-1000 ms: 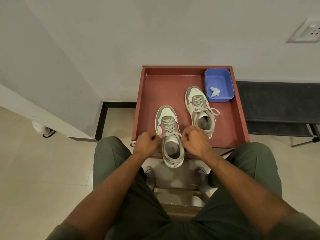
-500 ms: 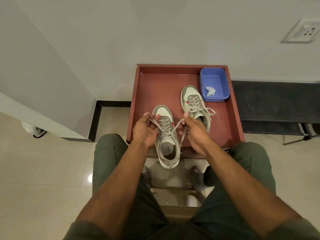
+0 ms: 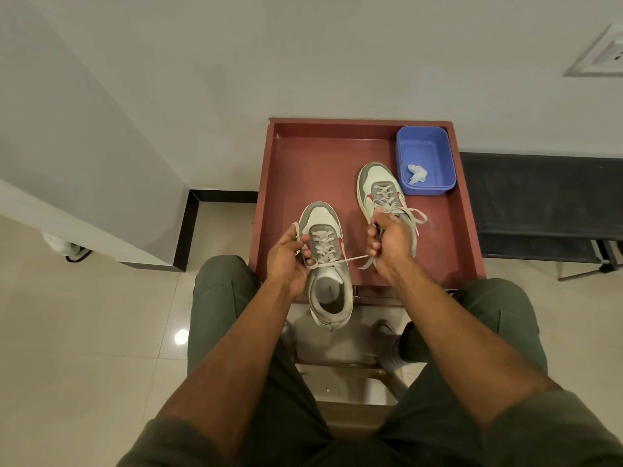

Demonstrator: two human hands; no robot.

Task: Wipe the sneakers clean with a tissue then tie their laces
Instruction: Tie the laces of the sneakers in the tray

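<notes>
Grey-white sneaker (image 3: 326, 264), laces (image 3: 340, 261) pulled taut

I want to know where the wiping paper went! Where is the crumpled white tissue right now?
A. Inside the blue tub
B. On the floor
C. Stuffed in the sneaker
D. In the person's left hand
A: the crumpled tissue lies on the bottom of the blue tub at the far right corner of the red tray, while both hands hold laces of the near sneaker.
</notes>
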